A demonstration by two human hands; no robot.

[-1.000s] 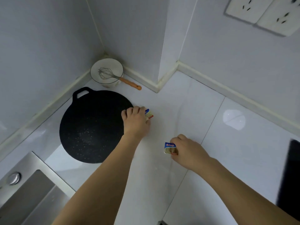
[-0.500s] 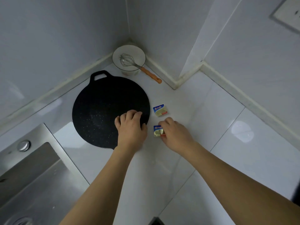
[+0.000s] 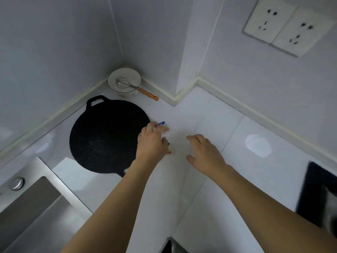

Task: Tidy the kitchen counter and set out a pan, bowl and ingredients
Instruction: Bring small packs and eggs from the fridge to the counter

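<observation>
A black flat pan (image 3: pixel 105 136) with a loop handle lies on the white counter (image 3: pixel 200 114). A white bowl (image 3: pixel 125 74) holding a whisk (image 3: pixel 127 84) with an orange handle stands in the far corner. Two small butter packets lie just right of the pan. My left hand (image 3: pixel 151 143) covers most of both. Its fingers are curled onto the far packet (image 3: pixel 162 125), and only an edge of the near packet (image 3: pixel 168 150) shows beside the thumb. My right hand (image 3: pixel 202 150) hovers to their right, fingers spread and holding nothing.
A steel sink (image 3: pixel 31 207) with a round knob is set into the counter at the lower left. A black appliance (image 3: pixel 317 190) sits at the right edge. Wall sockets (image 3: pixel 284 26) are at the upper right. A wall corner juts out behind the packets.
My right hand let go of the near packet and drew back to the right, now open. My left hand moved off the pan's rim and over the two packets.
</observation>
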